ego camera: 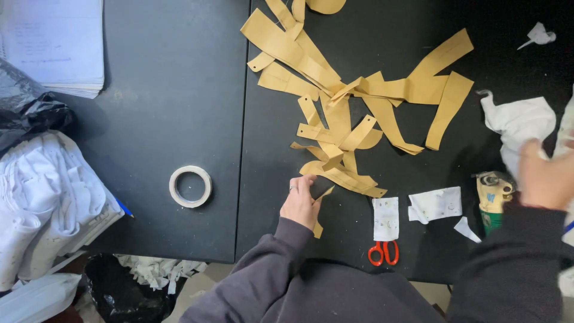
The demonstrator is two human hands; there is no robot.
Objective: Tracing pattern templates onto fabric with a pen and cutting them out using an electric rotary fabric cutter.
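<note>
Here, tan paper strips [353,113] lie tangled on the dark surface [179,90]; left hand [301,202] pinches one strip, right hand [545,176] blurred, grip unclear.

On the black bench [179,90], the left hand [301,203] rests on the near edge of a heap of tan paper pattern strips [347,107], fingers touching one strip. The right hand [545,176], blurred, hovers at the right by crumpled white cloth [519,122]. Orange-handled scissors [384,251] lie near, under a small white fabric piece [385,216]. A white tape roll [190,186] sits to the left.
</note>
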